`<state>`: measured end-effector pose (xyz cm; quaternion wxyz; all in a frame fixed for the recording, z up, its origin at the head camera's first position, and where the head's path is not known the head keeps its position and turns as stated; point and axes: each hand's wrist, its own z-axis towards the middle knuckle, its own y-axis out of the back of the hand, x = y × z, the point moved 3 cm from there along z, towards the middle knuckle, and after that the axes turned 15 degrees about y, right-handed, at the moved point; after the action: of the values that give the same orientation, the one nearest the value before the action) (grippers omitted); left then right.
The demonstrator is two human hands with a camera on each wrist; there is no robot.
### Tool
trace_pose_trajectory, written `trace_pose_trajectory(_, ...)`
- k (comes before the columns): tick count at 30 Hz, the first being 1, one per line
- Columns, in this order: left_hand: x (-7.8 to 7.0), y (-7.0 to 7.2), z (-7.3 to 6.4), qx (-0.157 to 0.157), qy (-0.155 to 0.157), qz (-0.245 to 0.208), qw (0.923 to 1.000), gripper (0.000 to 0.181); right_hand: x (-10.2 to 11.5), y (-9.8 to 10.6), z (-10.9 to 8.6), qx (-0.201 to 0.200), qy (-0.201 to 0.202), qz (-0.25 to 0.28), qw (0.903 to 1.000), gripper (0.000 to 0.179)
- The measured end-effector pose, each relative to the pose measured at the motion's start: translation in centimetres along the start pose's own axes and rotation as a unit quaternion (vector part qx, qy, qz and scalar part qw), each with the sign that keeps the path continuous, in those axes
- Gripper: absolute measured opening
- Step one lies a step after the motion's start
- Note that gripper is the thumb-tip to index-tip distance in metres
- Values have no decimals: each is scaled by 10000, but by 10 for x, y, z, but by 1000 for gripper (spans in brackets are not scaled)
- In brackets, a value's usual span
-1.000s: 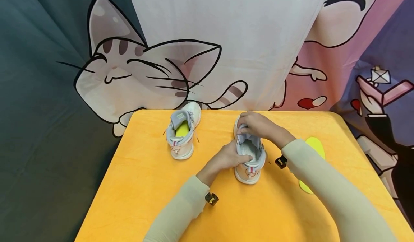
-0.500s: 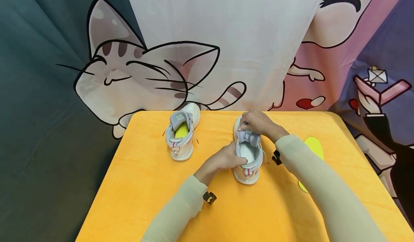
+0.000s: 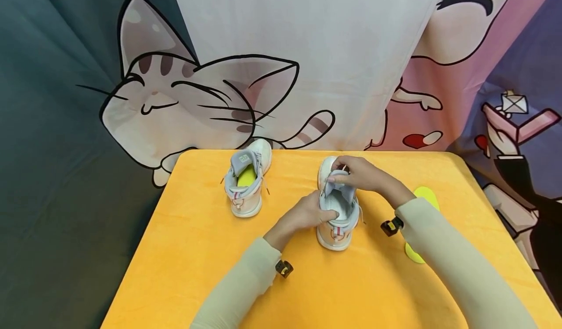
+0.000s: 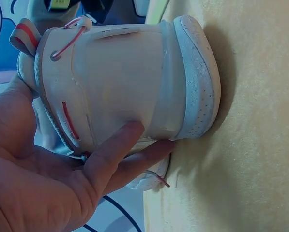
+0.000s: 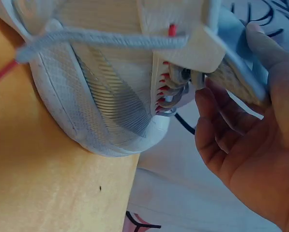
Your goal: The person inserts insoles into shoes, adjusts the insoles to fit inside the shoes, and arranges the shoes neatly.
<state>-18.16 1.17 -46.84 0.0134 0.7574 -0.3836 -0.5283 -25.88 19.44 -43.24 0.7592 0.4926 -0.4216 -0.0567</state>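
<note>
A pale sneaker (image 3: 335, 237) stands on the yellow table, heel toward me. My left hand (image 3: 309, 212) grips its left side, thumb over the collar into the opening. In the left wrist view, two fingers of the left hand (image 4: 52, 179) lie along the sneaker's side (image 4: 120, 87). My right hand (image 3: 357, 173) pinches the grey-blue tongue (image 3: 344, 191) and holds it up. The right wrist view shows the thumb of the right hand (image 5: 255, 130) on one face of the tongue (image 5: 238, 82), curled fingers on the other, near the laces (image 5: 171, 92). A whitish lining shows inside the shoe.
A matching sneaker (image 3: 247, 207) stands at the left with a yellow-green insole (image 3: 247, 176) inside. A loose yellow-green insole (image 3: 427, 197) lies on the table (image 3: 197, 251) at the right, partly hidden by my right sleeve. A printed cloth (image 3: 351, 51) hangs behind the table.
My right hand has shifted slightly right at the tongue, and its thumb and fingers now show more apart. The left hand and the sneaker have hardly moved.
</note>
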Motion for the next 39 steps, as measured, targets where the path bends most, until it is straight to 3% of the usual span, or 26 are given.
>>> trace_pose_trajectory(5, 0, -1, 1, 60, 40, -108, 9999, 70, 12, 2, -26, 39, -108, 71, 9999, 45)
trace_pose_trajectory(9, 0, 1, -1, -13, 239, -136, 9996, 69, 14, 3, -35, 10, -249, -111, 9996, 32)
trace_pose_trajectory(12, 0, 1, -1, 20, 169, -161, 9997, 69, 11, 5, -34, -302, -250, -471, 9981, 21)
trace_pose_trajectory(17, -2, 0, -2, 220, 5, -315, 9993, 70, -3, 5, -28, -649, -269, -952, 9930, 21)
trace_pose_trajectory(26, -3, -1, -3, 213, 97, -92, 9997, 72, -25, -2, -21, -646, -553, -784, 9933, 22)
trace_pose_trajectory(33, -1, -2, -3, -11, 182, 28, 9998, 78, -20, -4, -24, -652, -586, -746, 9933, 18)
trace_pose_trajectory(39, 2, -1, -3, -79, 49, -77, 9999, 77, -11, -8, -31, -800, -535, -512, 9940, 19)
